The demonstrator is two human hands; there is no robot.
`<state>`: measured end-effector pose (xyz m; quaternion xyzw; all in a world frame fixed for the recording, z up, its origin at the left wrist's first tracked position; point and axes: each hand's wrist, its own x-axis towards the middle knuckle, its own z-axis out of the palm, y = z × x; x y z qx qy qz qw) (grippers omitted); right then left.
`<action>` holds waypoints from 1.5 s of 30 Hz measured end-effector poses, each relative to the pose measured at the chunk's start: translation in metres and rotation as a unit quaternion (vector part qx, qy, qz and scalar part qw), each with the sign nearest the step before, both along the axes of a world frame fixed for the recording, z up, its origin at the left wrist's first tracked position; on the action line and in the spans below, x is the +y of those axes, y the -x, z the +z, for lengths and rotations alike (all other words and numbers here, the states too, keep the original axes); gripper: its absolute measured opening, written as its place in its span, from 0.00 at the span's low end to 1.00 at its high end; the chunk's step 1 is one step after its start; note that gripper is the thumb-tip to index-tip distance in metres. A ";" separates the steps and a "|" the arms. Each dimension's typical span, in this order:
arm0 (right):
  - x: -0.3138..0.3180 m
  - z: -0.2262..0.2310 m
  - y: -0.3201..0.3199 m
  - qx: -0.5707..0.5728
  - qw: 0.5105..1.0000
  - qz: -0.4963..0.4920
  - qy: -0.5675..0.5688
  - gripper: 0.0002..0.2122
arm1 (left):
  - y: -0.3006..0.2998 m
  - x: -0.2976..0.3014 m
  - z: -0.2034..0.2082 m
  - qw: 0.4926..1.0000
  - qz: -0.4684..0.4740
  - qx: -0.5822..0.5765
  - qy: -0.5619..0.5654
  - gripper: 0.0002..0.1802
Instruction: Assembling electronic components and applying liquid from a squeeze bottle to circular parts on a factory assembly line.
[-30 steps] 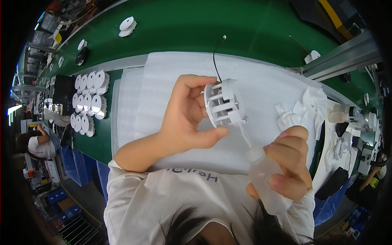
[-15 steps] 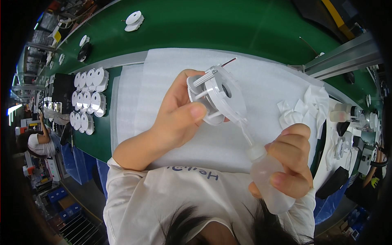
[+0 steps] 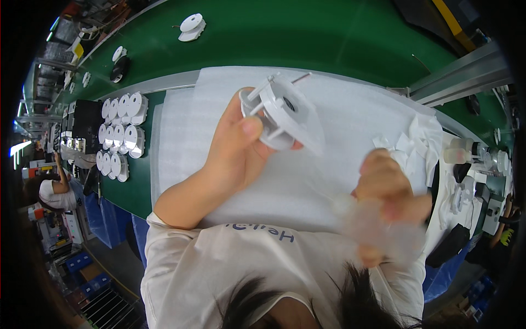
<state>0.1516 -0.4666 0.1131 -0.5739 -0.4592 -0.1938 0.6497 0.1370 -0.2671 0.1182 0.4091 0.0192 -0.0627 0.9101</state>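
My left hand point(image 3: 236, 148) grips a white round plastic part point(image 3: 282, 115) with ribs and a centre hole, held tilted above the white foam sheet point(image 3: 350, 109). My right hand point(image 3: 390, 189) is closed round a clear squeeze bottle point(image 3: 378, 227) with a thin nozzle. The bottle and that hand are blurred with motion, and the nozzle tip is apart from the plastic part.
Several white round parts point(image 3: 120, 134) lie in rows on the green belt point(image 3: 307, 33) to the left. One white spool point(image 3: 190, 26) sits far up the belt. Crumpled white cloth point(image 3: 411, 145) and small bottles point(image 3: 466, 151) lie at the right. A person point(image 3: 52, 189) works at far left.
My left hand has lifted and turned the plastic part up and away. My right hand has drawn the bottle back down to the right, off the part.
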 end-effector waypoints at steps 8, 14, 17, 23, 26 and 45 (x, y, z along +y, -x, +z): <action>0.016 -0.057 -0.043 0.628 0.709 0.204 -0.249 0.20 | -0.119 0.020 -0.016 0.654 0.108 -0.113 -0.740 0.33; 0.009 -0.069 -0.053 0.592 0.739 0.226 -0.230 0.20 | -0.177 0.012 -0.017 0.469 0.000 0.008 -0.883 0.32; 0.007 -0.069 -0.053 0.585 0.755 0.184 -0.230 0.20 | -0.208 0.027 -0.019 0.454 0.102 0.025 -0.885 0.33; 0.007 -0.070 -0.053 0.519 0.816 0.142 -0.213 0.22 | -0.241 0.138 -0.003 0.333 0.127 0.186 -0.916 0.34; 0.011 -0.066 -0.049 0.514 0.830 0.112 -0.187 0.23 | -0.249 0.165 -0.011 0.390 0.004 0.242 -0.888 0.36; -0.016 0.006 0.000 0.076 0.996 -0.053 0.004 0.28 | -0.005 0.002 -0.024 0.672 0.127 -0.489 -0.541 0.27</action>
